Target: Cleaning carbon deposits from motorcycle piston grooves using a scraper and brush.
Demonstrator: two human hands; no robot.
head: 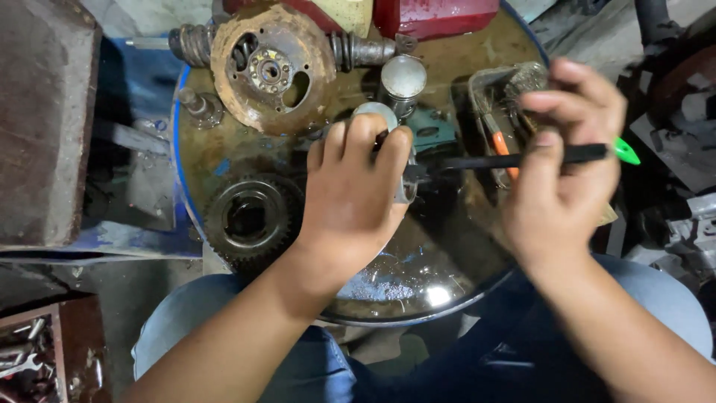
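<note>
Metal part (388, 123) | gripped under left hand (354, 198) | brush (514, 159) in right hand (559, 179)

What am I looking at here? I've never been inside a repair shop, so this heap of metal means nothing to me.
This one picture comes from a camera worn on a person's head, looking down at their own two bare hands and their knees in blue trousers. In front of them stands a round oily basin with a blue rim, holding dark liquid. The left hand grips a small pale metal part over the basin. The right hand holds a slim black tool with a green end, its tip against that part. In and around the basin lie a rusty round disc with holes, a dark toothed gear, a shiny piston and a small tray with a brush. At bottom left, a box holds wrenches.
</note>
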